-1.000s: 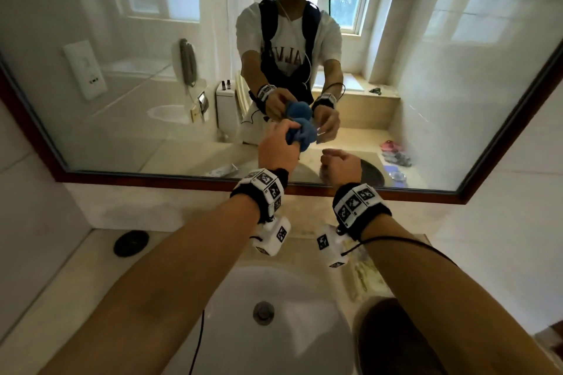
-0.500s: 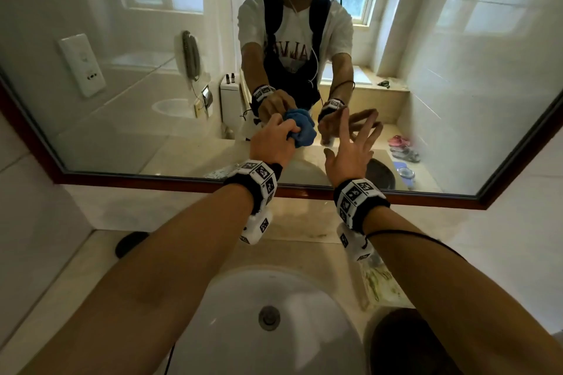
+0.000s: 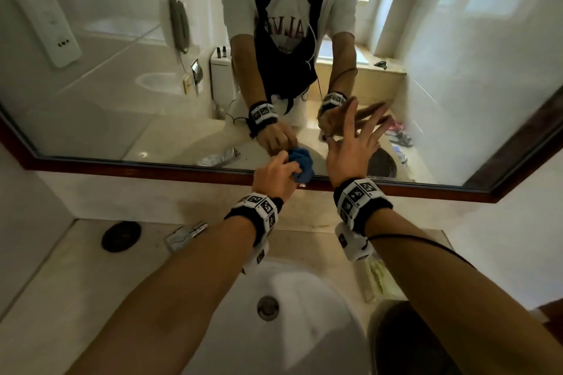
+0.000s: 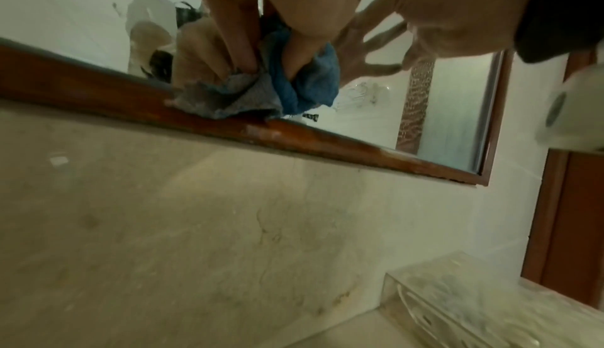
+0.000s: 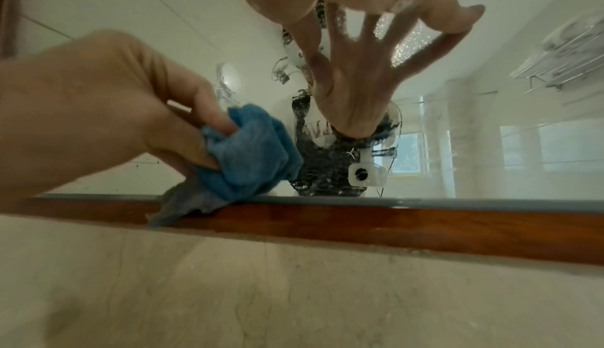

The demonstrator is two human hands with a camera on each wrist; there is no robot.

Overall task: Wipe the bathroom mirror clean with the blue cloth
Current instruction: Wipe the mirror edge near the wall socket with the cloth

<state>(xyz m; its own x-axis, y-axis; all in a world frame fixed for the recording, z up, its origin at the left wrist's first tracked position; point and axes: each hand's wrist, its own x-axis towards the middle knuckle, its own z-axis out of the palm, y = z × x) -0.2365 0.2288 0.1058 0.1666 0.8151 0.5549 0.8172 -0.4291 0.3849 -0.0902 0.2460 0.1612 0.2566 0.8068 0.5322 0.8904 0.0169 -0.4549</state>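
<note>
The left hand (image 3: 275, 175) has dropped from mid-glass to the bottom edge of the mirror (image 3: 122, 85). Its fingers (image 5: 209, 118) are curled round the bunched blue cloth (image 3: 303, 163), which touches the wooden frame (image 3: 122, 166). This indicates wiping now starts at the lower edge. The right hand (image 3: 350, 152) has spread its fingers wide, holding nothing. Whether it touches the glass cannot be told. Smears are hard to make out.

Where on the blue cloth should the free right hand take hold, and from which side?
Probably the bunched blue cloth is best taken at its bulging right half, which sticks out past the left hand that grips it. The right hand, fingers spread near the mirror, could come in from the right, clear of the wooden frame where a loose corner trails.
</note>
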